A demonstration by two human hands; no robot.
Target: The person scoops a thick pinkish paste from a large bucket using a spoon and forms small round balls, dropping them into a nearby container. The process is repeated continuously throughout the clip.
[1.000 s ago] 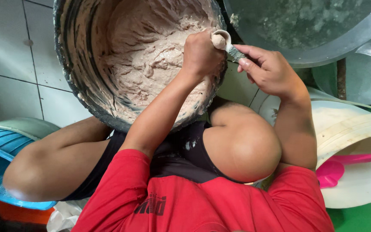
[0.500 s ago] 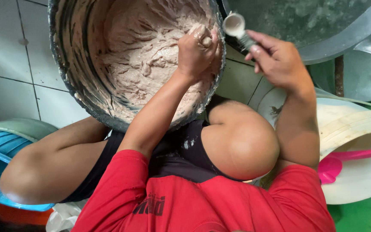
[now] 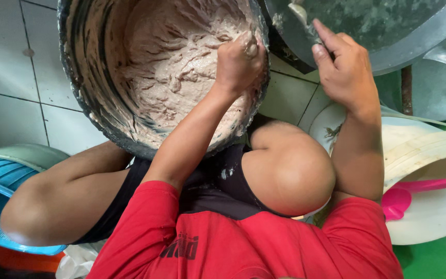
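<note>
Nearest, a red shirt (image 3: pixel 243 243) bears a dark printed mark low on its front. At the right a pink plastic scoop (image 3: pixel 414 194) lies in a white tub (image 3: pixel 429 155). The left hand (image 3: pixel 239 62), fisted in the paste, presses thick, ridged pinkish dough (image 3: pixel 176 67) against the dark bucket (image 3: pixel 73 67) near its right rim. The right hand (image 3: pixel 347 67) grips a dough-tipped spoon (image 3: pixel 305 20) over the grey metal basin (image 3: pixel 388 26).
</note>
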